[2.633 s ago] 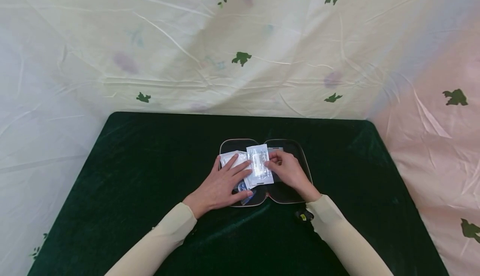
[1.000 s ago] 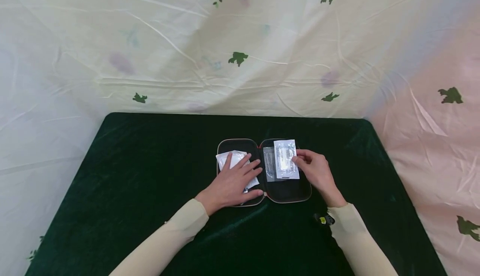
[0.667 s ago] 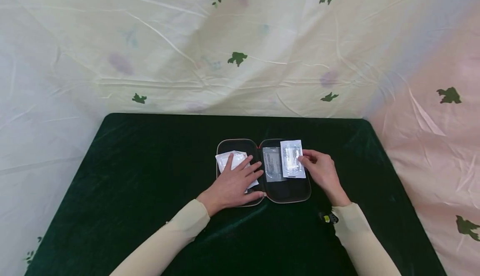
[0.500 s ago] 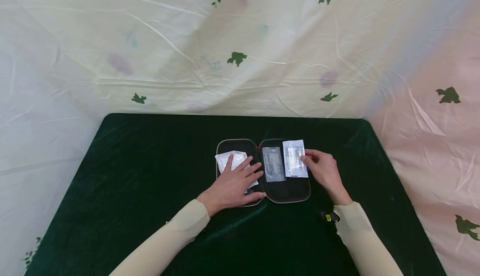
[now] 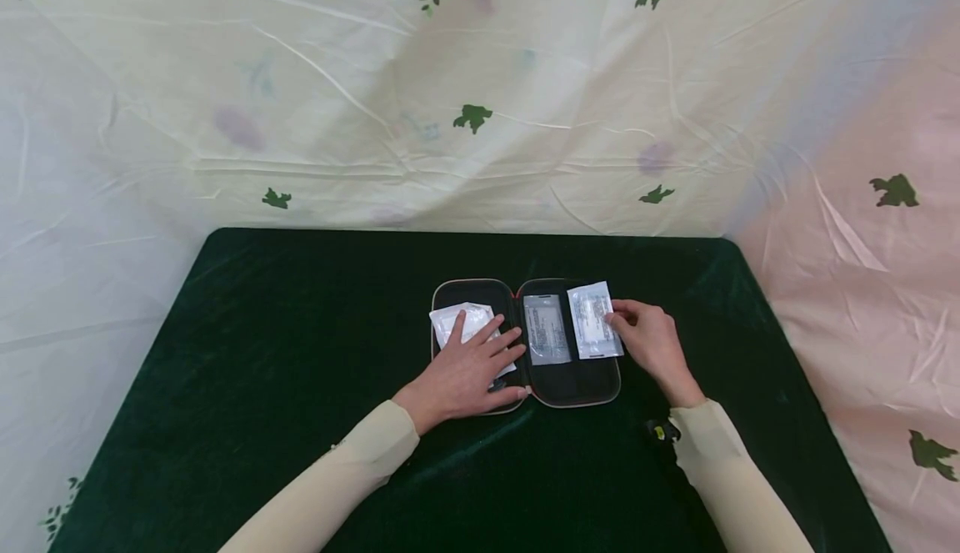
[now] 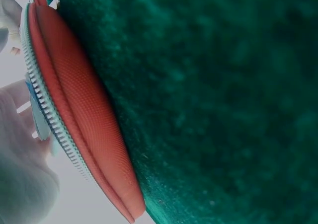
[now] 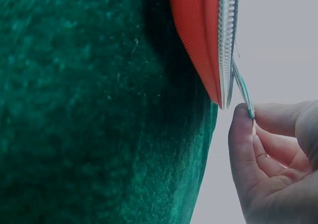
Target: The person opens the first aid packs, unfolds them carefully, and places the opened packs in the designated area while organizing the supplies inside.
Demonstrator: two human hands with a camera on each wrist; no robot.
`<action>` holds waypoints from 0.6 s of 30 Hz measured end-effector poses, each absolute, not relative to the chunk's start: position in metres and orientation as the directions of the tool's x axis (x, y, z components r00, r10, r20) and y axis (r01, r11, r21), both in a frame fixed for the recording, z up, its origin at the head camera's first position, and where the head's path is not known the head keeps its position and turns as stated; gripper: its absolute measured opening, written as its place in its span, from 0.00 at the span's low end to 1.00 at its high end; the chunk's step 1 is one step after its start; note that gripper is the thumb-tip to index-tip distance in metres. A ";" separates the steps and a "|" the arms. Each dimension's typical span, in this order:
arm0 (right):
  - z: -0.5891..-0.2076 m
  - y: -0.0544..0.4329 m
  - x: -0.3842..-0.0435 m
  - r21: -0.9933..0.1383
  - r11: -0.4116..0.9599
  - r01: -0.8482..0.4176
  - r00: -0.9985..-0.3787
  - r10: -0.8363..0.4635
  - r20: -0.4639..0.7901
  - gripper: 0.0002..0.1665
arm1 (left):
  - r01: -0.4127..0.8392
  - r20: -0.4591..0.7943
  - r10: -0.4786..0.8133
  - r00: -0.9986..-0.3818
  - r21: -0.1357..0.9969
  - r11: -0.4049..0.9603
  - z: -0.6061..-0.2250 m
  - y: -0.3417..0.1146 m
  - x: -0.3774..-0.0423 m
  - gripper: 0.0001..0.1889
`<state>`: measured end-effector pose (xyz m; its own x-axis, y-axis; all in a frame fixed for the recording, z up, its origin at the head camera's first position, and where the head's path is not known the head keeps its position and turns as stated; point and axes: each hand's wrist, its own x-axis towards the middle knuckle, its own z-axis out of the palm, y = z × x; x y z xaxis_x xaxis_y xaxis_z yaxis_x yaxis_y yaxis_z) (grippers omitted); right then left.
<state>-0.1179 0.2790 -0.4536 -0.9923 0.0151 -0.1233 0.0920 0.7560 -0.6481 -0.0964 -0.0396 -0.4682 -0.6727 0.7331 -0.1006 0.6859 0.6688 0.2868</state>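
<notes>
Nearest, cream sleeves (image 5: 345, 474) reach in at 8 and 4 o'clock of the unfolded zip case (image 5: 572, 386), a small dark device (image 5: 663, 432) beside the right cuff. The left hand (image 5: 465, 374), fingers spread, lies over the case's 9 o'clock half, partly hiding the white packaging (image 5: 444, 323) there. Apart from it, at 3 o'clock, the right hand (image 5: 651, 344) pinches a silvery packet (image 5: 591, 319) jutting past the rim. Between them, a greyish packet (image 5: 547, 330) lies in the 3 o'clock half. Beyond the green cloth (image 5: 330, 286), at 12 o'clock, hangs a leaf-patterned curtain (image 5: 570, 153)
</notes>
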 end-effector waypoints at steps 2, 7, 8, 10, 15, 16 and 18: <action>-0.454 0.279 -0.118 -0.642 0.761 0.091 -0.992 0.011 -0.128 0.22 | 0.685 -0.102 0.733 -0.672 0.288 0.669 -0.468 -0.040 -0.096 0.40; -0.454 0.278 -0.119 -0.622 0.778 0.087 -0.990 -0.005 -0.144 0.23 | 0.686 -0.102 0.733 -0.673 0.284 0.670 -0.469 -0.040 -0.096 0.40; -0.454 0.277 -0.120 -0.619 0.781 0.083 -0.989 -0.010 -0.145 0.23 | 0.687 -0.102 0.733 -0.673 0.283 0.669 -0.469 -0.040 -0.096 0.39; -0.454 0.276 -0.120 -0.616 0.784 0.078 -0.989 -0.017 -0.148 0.23 | 0.687 -0.102 0.733 -0.672 0.283 0.670 -0.469 -0.040 -0.096 0.39; -0.454 0.275 -0.121 -0.634 0.769 0.082 -0.987 -0.027 -0.160 0.23 | 0.687 -0.101 0.734 -0.672 0.285 0.668 -0.469 -0.040 -0.096 0.39; -0.455 0.275 -0.121 -0.638 0.766 0.082 -0.986 -0.029 -0.162 0.23 | 0.687 -0.100 0.734 -0.671 0.287 0.667 -0.469 -0.040 -0.096 0.39; -0.455 0.275 -0.121 -0.644 0.760 0.085 -0.986 -0.031 -0.166 0.22 | 0.687 -0.099 0.735 -0.671 0.290 0.666 -0.469 -0.040 -0.096 0.39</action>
